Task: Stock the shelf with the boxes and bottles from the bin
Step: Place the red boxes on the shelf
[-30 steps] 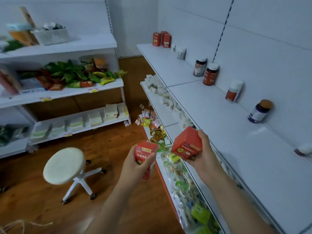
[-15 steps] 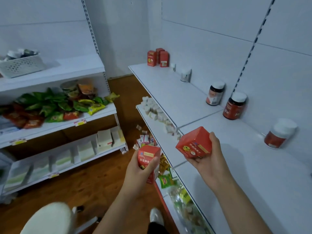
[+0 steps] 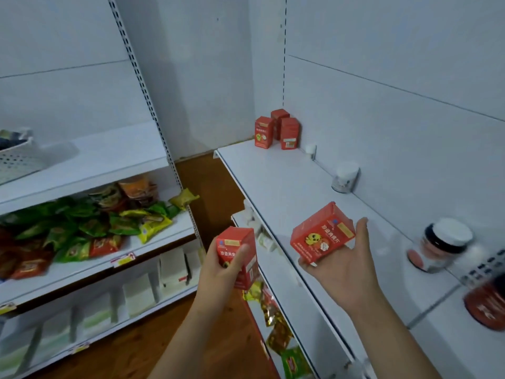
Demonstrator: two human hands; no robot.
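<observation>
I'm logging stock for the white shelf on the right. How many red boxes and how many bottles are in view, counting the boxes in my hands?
Red boxes on the shelf: 3
Red boxes in hand: 2, left and right
Bottles on the shelf: 4
Total: 9

White shelf (image 3: pixel 287 187) past my hands (image 3: pixel 341 265): three red boxes (image 3: pixel 276 131) at the far end, jars (image 3: pixel 345 176) along the back wall.
</observation>
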